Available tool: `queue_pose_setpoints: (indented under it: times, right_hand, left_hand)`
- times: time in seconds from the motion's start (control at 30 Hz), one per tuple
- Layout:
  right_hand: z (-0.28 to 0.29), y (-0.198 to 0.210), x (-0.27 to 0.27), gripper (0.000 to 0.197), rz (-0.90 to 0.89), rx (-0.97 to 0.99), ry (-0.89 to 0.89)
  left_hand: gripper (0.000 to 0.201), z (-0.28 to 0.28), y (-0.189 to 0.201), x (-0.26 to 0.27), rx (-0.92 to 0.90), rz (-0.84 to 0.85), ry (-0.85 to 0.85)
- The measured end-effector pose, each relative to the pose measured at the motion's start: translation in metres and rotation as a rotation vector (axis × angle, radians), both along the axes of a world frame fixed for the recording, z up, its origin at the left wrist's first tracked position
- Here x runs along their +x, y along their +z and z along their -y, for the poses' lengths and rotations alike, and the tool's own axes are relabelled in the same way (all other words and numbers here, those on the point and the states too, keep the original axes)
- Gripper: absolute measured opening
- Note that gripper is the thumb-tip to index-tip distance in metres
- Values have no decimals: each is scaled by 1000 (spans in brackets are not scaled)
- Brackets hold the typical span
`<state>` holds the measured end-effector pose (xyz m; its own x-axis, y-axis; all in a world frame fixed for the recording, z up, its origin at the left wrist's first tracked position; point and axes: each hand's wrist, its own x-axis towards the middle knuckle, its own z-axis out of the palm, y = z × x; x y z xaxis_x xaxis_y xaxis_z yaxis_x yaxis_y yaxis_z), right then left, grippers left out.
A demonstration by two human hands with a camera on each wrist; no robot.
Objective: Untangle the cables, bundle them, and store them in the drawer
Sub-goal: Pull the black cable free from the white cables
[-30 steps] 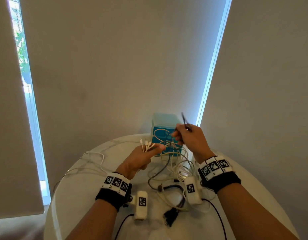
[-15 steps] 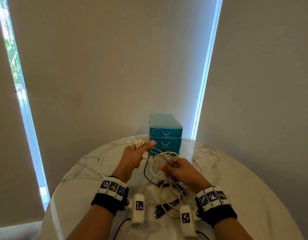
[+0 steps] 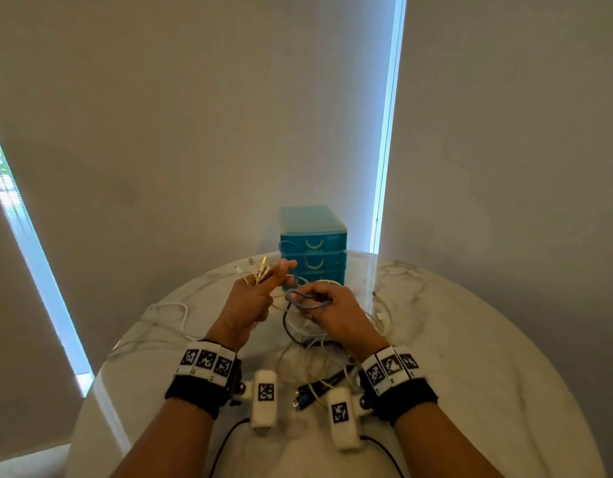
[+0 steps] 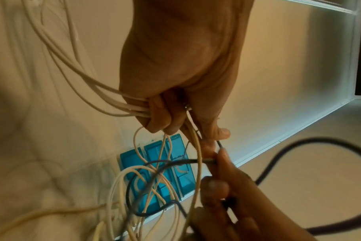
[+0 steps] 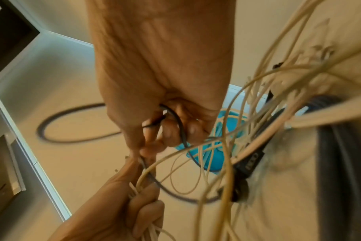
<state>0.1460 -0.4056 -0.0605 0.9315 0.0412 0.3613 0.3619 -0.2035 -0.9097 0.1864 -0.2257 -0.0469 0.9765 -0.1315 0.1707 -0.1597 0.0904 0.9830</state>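
Blurred tangle of cables [image 5: 278, 130], plug [image 3: 303, 396] type indistinct, right hand's fingers [image 3: 312, 298] largely hidden.

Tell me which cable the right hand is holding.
The dark cable, the thin one looped through the right hand; the left hand grips only white cables.

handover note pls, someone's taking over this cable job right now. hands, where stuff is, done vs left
Left hand: grips a bunch of thin white cables, connector ends fanned out above the fingers.
Right hand: grips a thin dark cable, looped in its grip, close beside the left hand.
The tangled pile of white and black cables lies on the round white marble table between the wrists.
The teal plastic three-drawer unit stands at the table's far edge, all drawers shut.
Done: some white ends gathered.
Left: free the dark cable, finish untangling, bundle, open a drawer, store.
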Motion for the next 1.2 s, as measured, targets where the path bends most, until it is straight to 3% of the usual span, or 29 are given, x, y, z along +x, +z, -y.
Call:
queue_pose_setpoints:
  times: [0.1, 0.2, 0.3, 0.37, 0.53, 0.67, 0.93, 0.97, 1.03, 1.1, 1.2]
  right_hand:
    - [11, 10, -2, 24, -56, 327, -118]
    - [27, 13, -3, 21, -74, 635, -152]
    - [45, 16, -2, 15, -50, 1035, -96]
    - [47, 16, -1, 14, -73, 1067, -41]
    - [29, 17, -5, 24, -117, 937, 72]
    - [27, 16, -7, 33, -113, 877, 108]
    - [29, 18, -10, 31, -133, 749, 96]
    - [31, 15, -9, 28, -146, 642, 35]
    - [34, 6, -4, 20, -131, 251, -136]
    - [39, -5, 0, 13, -114, -119, -182]
    - [49, -13, 2, 26, -206, -321, -134]
  left_hand:
    - [45, -1, -5, 2, 209, -19, -48]
    - [35, -3, -15, 3, 382, -67, -77]
    - [24, -4, -16, 4, 395, -60, -92]
    - [23, 0, -9, 1, 387, 7, -94]
    - [19, 15, 2, -12, 362, 149, -189]
    - [19, 14, 2, -15, 322, 192, -159]
    - [16, 20, 3, -17, 276, 243, -129]
    - [14, 19, 4, -17, 234, 250, -96]
    - [13, 17, 8, -16, 92, 234, 0]
    - [14, 13, 12, -14, -66, 214, 125]
    - [17, 2, 9, 1, -261, 132, 281]
